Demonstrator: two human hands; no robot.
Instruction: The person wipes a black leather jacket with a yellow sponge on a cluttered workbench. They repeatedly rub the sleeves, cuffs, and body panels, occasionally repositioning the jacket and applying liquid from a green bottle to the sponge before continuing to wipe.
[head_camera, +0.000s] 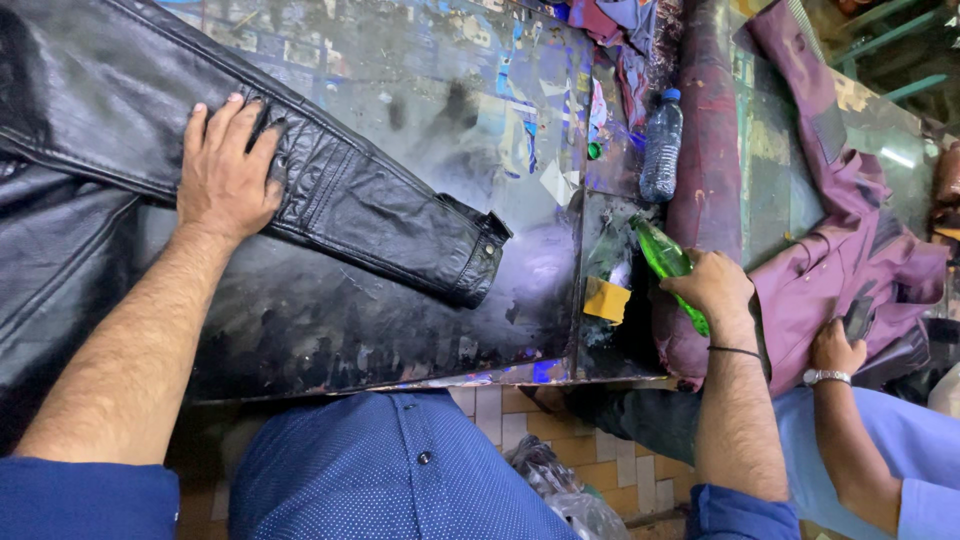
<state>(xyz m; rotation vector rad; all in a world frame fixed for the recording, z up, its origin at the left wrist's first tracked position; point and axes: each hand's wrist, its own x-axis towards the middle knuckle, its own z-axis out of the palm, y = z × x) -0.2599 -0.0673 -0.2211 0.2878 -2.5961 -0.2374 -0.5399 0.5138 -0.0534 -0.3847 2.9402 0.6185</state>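
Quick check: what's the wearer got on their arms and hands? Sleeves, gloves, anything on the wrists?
Both hands bare, no gloves. Left hand: forearm bare, dark blue sleeve pushed up near the elbow. Right hand: thin black band on the wrist, same blue sleeve rolled at the elbow.

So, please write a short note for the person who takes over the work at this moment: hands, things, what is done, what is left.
Left hand: open, pressed flat on the sleeve of the black leather jacket, which lies spread on the stained worktable.
Right hand: closed around the green bottle, held at the table's right edge near the yellow sponge.
Nearby: a clear plastic bottle and a maroon jacket, which another person's hand touches.
Done: jacket laid out and held, bottle in hand.
Left: nothing from the bottle shows on the sleeve yet.
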